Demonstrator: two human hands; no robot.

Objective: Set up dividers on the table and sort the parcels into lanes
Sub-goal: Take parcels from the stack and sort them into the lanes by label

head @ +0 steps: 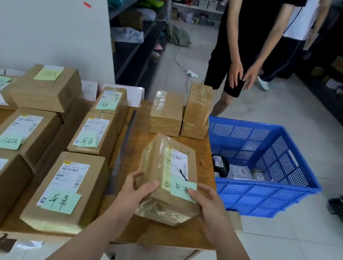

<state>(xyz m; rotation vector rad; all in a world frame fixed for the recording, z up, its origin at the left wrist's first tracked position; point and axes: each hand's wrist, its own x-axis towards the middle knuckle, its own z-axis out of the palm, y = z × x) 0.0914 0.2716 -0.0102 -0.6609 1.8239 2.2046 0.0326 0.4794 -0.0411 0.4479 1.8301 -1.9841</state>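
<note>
Both hands, left point(135, 188) and right point(208, 202), grip a taped parcel point(167, 175) at the table's point(170, 237) right end. Two taped boxes point(166, 113) stand behind it, a blue crate point(269, 193) sits beside the table, and labelled parcels point(68, 189) lie in rows left.

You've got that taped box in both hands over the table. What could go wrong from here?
1. The glossy taped brown cardboard parcel is gripped only at its near end by the left hand and right hand; it might slip.
2. The right hand's fingers lie on the green paper note, which could peel off.
3. The wooden table ends beside the blue plastic crate; set too far right, the parcel could tip in.
</note>
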